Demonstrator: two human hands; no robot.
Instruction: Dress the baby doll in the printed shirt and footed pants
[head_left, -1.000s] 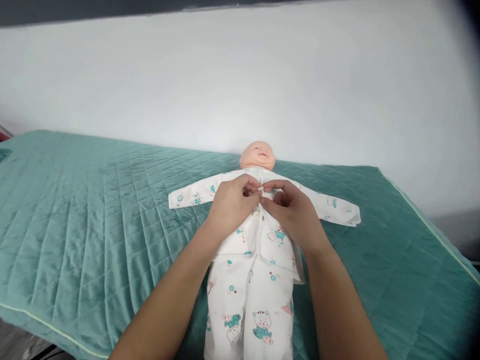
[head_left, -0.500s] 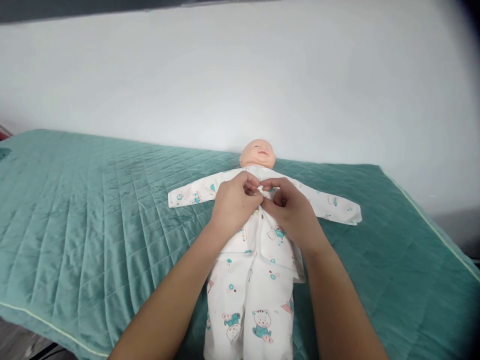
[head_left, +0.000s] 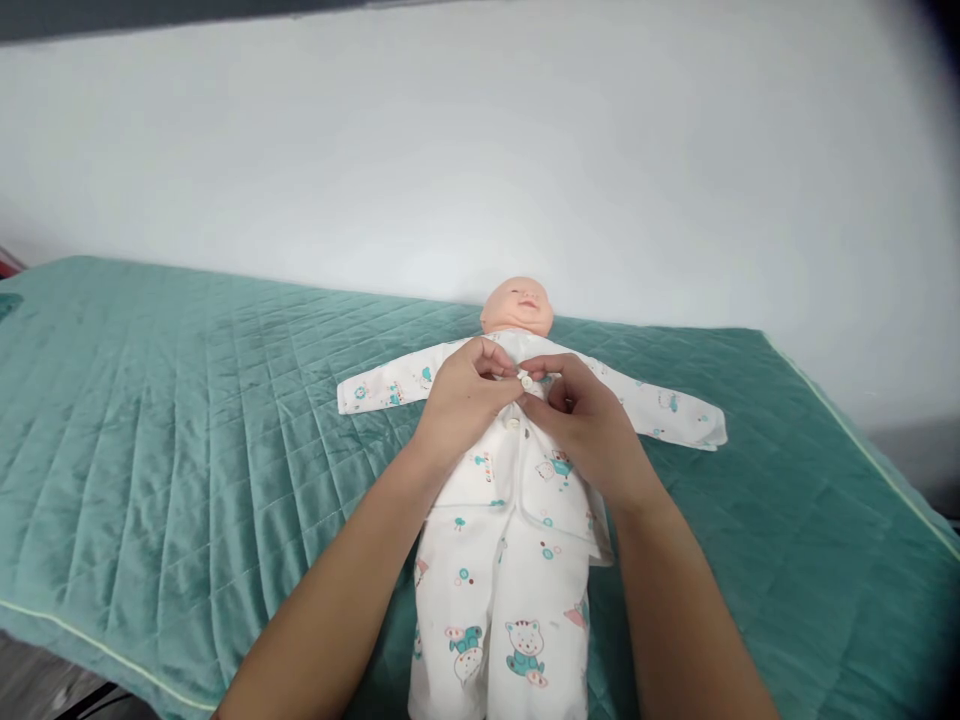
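A baby doll (head_left: 517,306) lies on its back, dressed in a white printed jacket (head_left: 555,460) and matching trousers (head_left: 525,620). My left hand (head_left: 472,395) pinches the jacket's front edge at the chest. Opposite it, my right hand (head_left: 574,415) grips the other front edge between thumb and fingers. A pale button (head_left: 526,382) shows between my fingertips. Just below, a second button (head_left: 512,424) sits on the left front edge, apart from the right one. Under it the jacket's front hangs parted. The sleeves stretch out to both sides.
A green quilted cover (head_left: 247,420) spreads beneath the doll, with pale piping (head_left: 862,440) along its edge. Behind the doll's head rises a white wall (head_left: 480,150). Grey floor (head_left: 37,680) appears at the lower left.
The button now shows more plainly between my fingertips. My left thumb has straightened and shifted slightly; both hands stay at the doll's chest.
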